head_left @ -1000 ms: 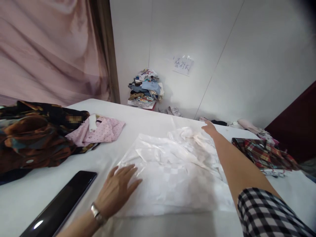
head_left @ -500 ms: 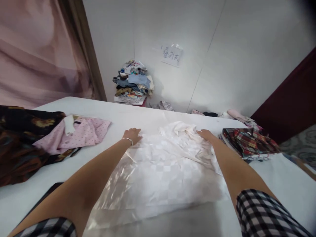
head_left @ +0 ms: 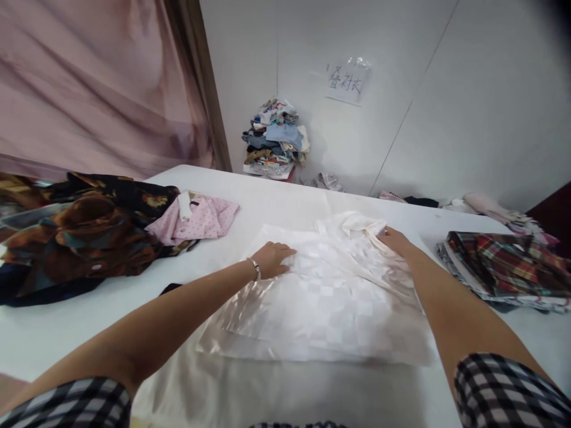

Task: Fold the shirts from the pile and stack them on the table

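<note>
A shiny white checked shirt (head_left: 325,291) lies spread on the white table (head_left: 89,333) in front of me. My left hand (head_left: 274,258) rests flat on the shirt's upper left part, fingers spread, a bracelet on the wrist. My right hand (head_left: 395,241) lies on the shirt's upper right part beside the crumpled collar (head_left: 352,226); I cannot tell whether it pinches the cloth. Both forearms reach across the shirt from checked sleeves.
A dark brown patterned garment (head_left: 84,232) and a pink dotted shirt (head_left: 196,217) lie at the left. Folded plaid shirts (head_left: 508,261) sit at the right. A pile of clothes (head_left: 274,137) stands against the far wall, under a paper note (head_left: 345,83). A pink curtain (head_left: 98,83) hangs at left.
My left hand moved from the shirt's near left edge up to its far left part. My right hand drew back a little toward the collar. The view shifted.
</note>
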### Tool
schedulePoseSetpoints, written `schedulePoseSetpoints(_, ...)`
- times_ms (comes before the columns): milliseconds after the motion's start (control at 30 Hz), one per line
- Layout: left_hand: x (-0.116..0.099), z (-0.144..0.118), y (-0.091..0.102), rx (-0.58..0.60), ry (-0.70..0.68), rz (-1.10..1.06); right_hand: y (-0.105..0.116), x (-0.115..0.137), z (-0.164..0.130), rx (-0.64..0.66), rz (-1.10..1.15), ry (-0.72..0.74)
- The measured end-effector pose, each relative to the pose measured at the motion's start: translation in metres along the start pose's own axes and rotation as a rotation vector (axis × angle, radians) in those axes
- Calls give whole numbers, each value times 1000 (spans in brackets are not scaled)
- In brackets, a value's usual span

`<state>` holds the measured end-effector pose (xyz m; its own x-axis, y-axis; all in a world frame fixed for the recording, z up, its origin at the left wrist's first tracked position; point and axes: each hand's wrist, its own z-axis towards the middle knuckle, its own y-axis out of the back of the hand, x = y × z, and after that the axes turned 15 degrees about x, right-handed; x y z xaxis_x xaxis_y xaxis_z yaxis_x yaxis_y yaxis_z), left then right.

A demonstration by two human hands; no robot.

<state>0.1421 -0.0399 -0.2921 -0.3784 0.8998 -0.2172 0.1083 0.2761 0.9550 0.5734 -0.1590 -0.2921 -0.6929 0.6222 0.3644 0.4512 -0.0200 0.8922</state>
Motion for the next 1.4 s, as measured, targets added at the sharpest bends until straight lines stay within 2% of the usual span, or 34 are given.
schedulePoseSetpoints(67,-1,-2,1,-36,64,-64,0,4,-4,35,-1,-35)
schedulePoseSetpoints(167,2,-8,9,-98,30,-186,2,4,-10,24,12,-80)
schedulePoseSetpoints(300,11,-39,13,-168,62,-297,12,0,-15,-3,56,-76)
schedulePoseSetpoints(367,14,-57,9,-174,127,-395,16,7,-22,-32,55,-55)
schedulePoseSetpoints(433,15,-69,4,-171,167,-436,11,29,-36,-81,70,27)
schedulePoseSetpoints(500,15,-73,-3,-186,179,-404,-6,63,-62,-82,135,222)
schedulePoseSetpoints(567,12,-71,-8,-214,206,-378,-35,103,-95,147,231,531)
schedulePoseSetpoints(600,11,-69,-9,-228,229,-375,-51,123,-113,265,257,632)
schedulePoseSetpoints(633,10,-68,-10,-241,254,-374,-67,141,-130,372,249,689)
schedulePoseSetpoints(700,6,-68,-11,-264,296,-369,-93,171,-158,483,172,730)
schedulePoseSetpoints(800,2,-71,-11,-275,350,-364,-113,193,-182,484,-24,757)
schedulePoseSetpoints(1100,-9,-75,-8,-283,484,-396,-124,191,-218,273,-349,891)
schedulePoseSetpoints(1167,-10,-76,-7,-290,509,-396,-125,191,-223,288,-326,918)
schedulePoseSetpoints(1300,-11,-82,-8,-280,577,-390,-122,195,-223,391,-132,996)
schedulePoseSetpoints(1400,-14,-89,-10,-227,593,-380,-120,203,-215,491,31,962)
